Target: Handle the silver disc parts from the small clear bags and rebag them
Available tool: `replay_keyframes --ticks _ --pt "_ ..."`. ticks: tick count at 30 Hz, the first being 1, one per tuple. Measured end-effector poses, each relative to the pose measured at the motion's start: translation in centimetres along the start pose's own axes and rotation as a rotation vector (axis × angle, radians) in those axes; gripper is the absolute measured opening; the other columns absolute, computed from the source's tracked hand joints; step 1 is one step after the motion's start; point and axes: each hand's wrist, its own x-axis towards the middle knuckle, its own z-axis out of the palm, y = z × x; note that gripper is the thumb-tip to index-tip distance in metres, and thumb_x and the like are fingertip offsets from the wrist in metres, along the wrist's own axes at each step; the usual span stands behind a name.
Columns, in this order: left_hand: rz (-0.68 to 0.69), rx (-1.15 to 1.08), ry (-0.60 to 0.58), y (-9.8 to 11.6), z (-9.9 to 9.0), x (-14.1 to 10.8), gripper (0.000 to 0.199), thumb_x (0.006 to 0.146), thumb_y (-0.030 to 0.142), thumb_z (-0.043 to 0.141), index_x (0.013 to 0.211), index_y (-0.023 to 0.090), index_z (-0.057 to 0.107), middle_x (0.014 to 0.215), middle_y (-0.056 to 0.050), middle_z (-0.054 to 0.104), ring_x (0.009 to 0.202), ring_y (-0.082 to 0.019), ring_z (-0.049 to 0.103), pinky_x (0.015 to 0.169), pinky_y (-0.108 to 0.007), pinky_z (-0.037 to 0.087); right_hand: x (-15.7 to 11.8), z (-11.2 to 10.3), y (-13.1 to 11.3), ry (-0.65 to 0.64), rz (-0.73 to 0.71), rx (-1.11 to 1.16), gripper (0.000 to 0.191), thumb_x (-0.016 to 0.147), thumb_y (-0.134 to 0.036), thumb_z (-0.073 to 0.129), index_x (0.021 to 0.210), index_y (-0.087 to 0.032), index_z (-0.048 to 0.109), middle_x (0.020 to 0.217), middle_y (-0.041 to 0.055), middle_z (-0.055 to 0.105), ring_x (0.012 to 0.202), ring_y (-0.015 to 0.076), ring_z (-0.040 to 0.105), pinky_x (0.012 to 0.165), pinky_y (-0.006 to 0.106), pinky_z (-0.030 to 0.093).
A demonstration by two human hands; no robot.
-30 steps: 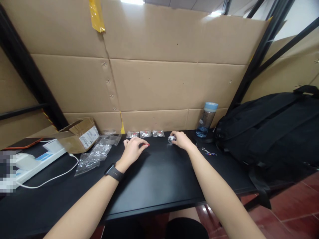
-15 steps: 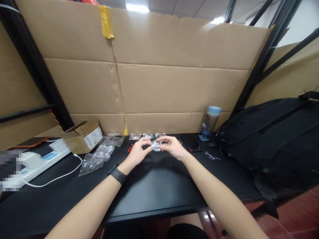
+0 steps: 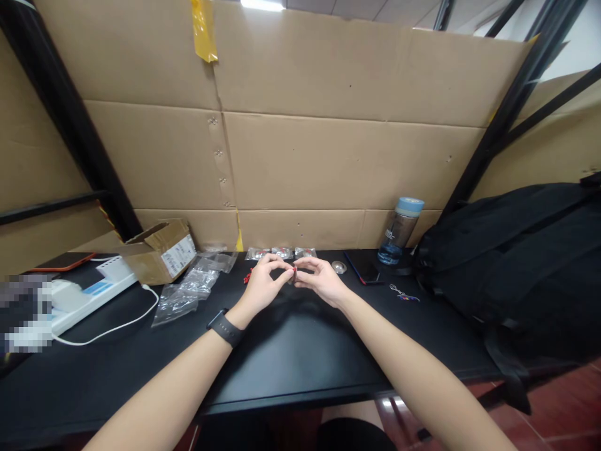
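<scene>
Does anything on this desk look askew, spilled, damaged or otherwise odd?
Only mild oddities, toward the left: the small brown cardboard box sits open with bent, uneven flaps, crumpled clear plastic bags lie loosely beside it, and a pixelated patch hides part of the view. No spill shows on the black tabletop.

Bright ceiling light (image 3: pixel 261 5) glares at the far top edge; a pale sheen crosses the near table (image 3: pixel 300 369). Small things between the fingers look soft, and wide-angle distortion stretches the sides.
</scene>
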Motion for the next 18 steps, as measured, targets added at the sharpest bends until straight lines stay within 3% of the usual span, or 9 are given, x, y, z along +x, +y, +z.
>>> replay_keyframes --ticks 9,18 --pt "-0.001 0.151 0.014 0.6 0.0 -0.2 0.016 0.088 0.038 0.066 0.086 0.025 0.076 0.103 -0.005 0.064 0.106 -0.023 0.059 0.101 -0.040 0.043 -0.2 -0.2 0.4 -0.052 0.160 0.198 0.048 0.072 -0.036 0.088 0.114 -0.025 0.068 0.108 0.0055 0.073 0.093 0.0221 0.074 0.088 0.045 0.058" --pt "0.016 0.388 0.032 1.8 0.0 -0.5 0.012 0.087 0.033 0.067 0.084 0.027 0.077 0.108 -0.004 0.066 0.112 -0.026 0.055 0.096 -0.042 0.036 0.3 -0.3 0.8 0.028 0.049 0.150 0.035 0.067 -0.029 0.090 0.097 -0.020 0.074 0.107 0.0047 0.072 0.092 0.0192 0.072 0.087 0.038 0.059"
